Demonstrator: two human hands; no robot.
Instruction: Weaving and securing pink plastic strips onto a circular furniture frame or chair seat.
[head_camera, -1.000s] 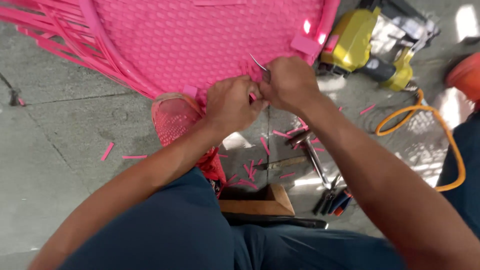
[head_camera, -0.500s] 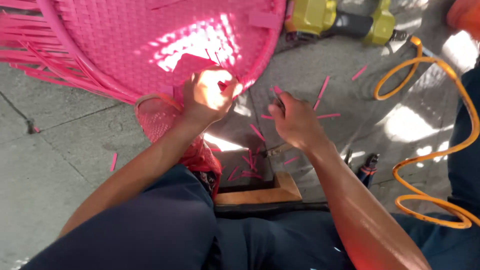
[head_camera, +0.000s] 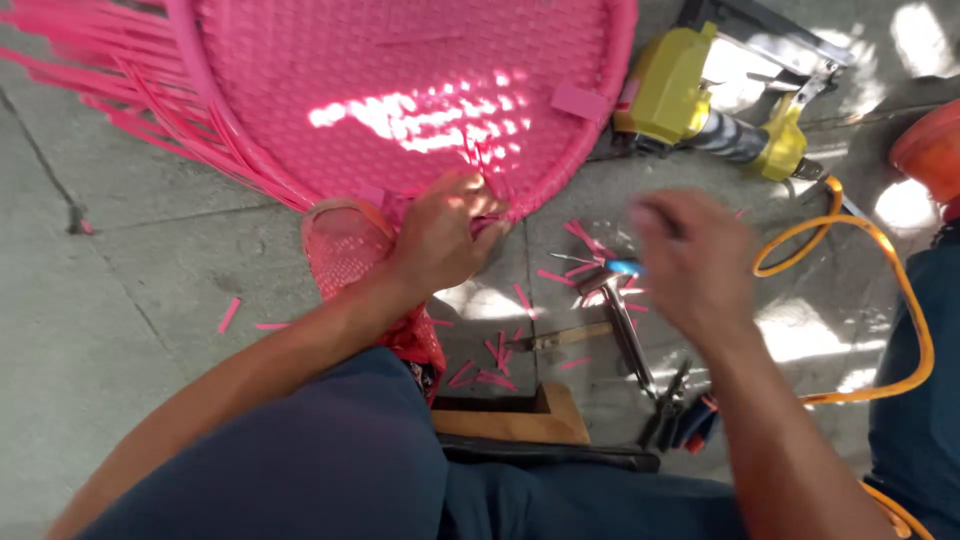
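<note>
Down on the concrete floor (head_camera: 130, 300), left hand (head_camera: 440, 240) pressed to the lower rim of the pink woven seat (head_camera: 400, 90), fingers (head_camera: 480, 225) curled and pinching a pink strand at the weave's edge. Right hand (head_camera: 695, 265) well apart from the seat, blurred, hovering over the tools; cannot tell whether its fingers are spread or closed. Just below that hand, a hammer (head_camera: 615, 320) with a metal head lying among pink strip offcuts (head_camera: 500, 365), a small blue-tipped tool (head_camera: 610, 266) beside it. Loose pink strands (head_camera: 90, 75) fanning out from the seat's left side. Small flat pink rectangular tab (head_camera: 580, 102) sitting on the seat's right rim, no print readable. Yellow pneumatic stapler (head_camera: 700, 105) resting upper right, just beside the rim, orange air hose (head_camera: 890, 290) looping away from it. Pink mesh shoe (head_camera: 350, 255) tucked under the left wrist, touching the seat's edge. Wooden block (head_camera: 520, 415) near the knees, pliers (head_camera: 675, 405) close to it. Orange round object (head_camera: 930, 150) at the far right edge, cut off.
</note>
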